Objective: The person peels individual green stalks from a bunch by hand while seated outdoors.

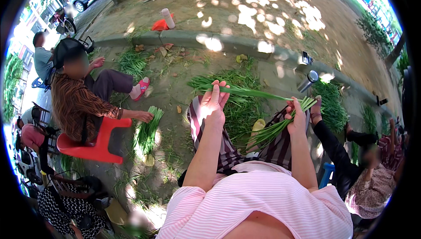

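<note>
From the lap [278, 146], the left hand [215, 101] at 11 o'clock pinches green stalks [252, 92] between thumb and fingers, their far ends reaching the right hand [298, 117] at 1 o'clock, its fingers curled around a gathered bunch [274, 130]. That bunch looks partly built; the loose heap [243, 108] at 12 o'clock seems largely ungathered.

Pink top [263, 191] with fine white stripes, rounded neckline [256, 209], short loose sleeves [186, 201], bare forearms [206, 149], bare hands [214, 103], trousers [228, 151] broadly striped dark maroon and grey.
</note>
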Tool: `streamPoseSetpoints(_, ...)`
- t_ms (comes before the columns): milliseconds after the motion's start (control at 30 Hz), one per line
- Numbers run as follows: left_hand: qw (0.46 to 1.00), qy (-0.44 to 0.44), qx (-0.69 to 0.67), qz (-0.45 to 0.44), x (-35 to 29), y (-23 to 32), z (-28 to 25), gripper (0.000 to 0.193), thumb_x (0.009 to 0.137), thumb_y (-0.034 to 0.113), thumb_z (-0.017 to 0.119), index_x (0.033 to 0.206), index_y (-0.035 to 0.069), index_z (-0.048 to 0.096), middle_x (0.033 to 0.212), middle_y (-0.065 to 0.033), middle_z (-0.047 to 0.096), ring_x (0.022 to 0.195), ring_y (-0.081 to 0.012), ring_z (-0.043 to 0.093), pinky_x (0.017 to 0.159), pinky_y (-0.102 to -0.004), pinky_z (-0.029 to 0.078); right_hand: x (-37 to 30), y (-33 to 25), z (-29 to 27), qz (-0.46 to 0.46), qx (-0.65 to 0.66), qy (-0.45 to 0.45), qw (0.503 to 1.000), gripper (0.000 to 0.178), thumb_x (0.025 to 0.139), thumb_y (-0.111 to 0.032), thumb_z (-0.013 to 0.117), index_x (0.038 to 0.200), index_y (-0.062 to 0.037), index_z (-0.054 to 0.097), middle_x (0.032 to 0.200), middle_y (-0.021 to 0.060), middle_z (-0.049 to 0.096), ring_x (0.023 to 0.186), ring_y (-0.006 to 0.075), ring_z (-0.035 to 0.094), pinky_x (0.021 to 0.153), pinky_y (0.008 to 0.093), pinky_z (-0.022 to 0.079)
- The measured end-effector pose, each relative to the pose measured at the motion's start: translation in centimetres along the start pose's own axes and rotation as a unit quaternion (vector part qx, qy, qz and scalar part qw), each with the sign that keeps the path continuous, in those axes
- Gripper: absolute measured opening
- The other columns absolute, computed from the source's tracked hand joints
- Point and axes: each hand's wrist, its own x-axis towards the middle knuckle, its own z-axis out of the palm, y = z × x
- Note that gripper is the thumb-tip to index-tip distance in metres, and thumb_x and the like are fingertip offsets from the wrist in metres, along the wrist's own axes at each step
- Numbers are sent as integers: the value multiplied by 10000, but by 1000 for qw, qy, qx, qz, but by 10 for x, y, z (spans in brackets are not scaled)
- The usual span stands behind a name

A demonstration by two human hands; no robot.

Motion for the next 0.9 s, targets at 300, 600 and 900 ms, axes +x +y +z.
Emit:
streamPoseSetpoints(300,999,6,41,21,0,17,-4,218,937,158,587,1121,42,597,1067,-87,663,747,-104,641,711,-244,553,-2,-10,-8,-7,13,3,1000,212,911,-195,621,1062,-47,597,870,56,633,610,73,526,418,185,342)
streamPoseSetpoints(600,992,14,117,51,-2,27,-14,148,877,105,670,993,13,684,778,-6,644,633,-62,561,578,-199,460,0,-12,-12,-16,11,10,1000,205,907,-200,627,1051,-57,599,864,49,631,608,72,526,418,187,346)
streamPoseSetpoints(900,987,-27,149,63,-6,40,-18,138,865,61,675,979,-17,681,767,-32,644,613,-73,548,558,-209,449,1,-14,-14,-16,17,13,1000,211,909,-205,624,1056,-55,600,865,45,630,620,66,522,423,180,350)
